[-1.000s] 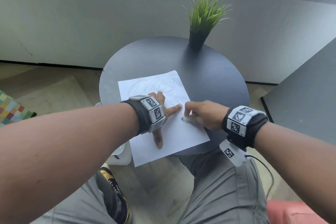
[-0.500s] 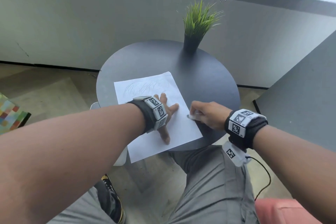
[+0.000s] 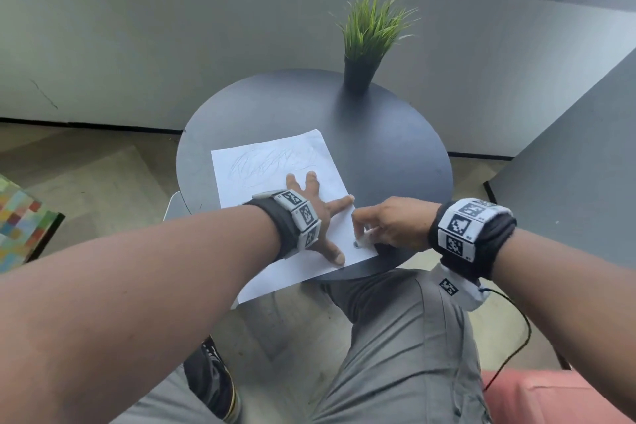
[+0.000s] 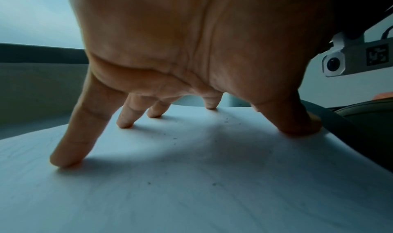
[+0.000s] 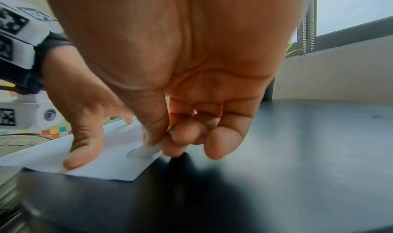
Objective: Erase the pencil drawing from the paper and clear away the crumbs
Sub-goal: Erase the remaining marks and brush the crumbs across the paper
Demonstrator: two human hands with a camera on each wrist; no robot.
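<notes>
Right now left hand [image 3: 318, 217], fingers spread, pins paper [image 3: 275, 162] on table [image 3: 395, 155]; right hand [image 3: 389, 227] pinches eraser [image 3: 363, 240] at near corner. Risk: hard rubbing w/ overhang creases sheet.

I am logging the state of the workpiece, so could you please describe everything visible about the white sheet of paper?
The white rectangular sheet of paper lies flat and askew on the round dark table, its near corner overhanging the table edge. A faint grey pencil scribble covers its far half, and small dark crumbs speckle it. The left hand presses it down with spread fingertips; the right hand holds a small pale eraser against its near right corner.
</notes>
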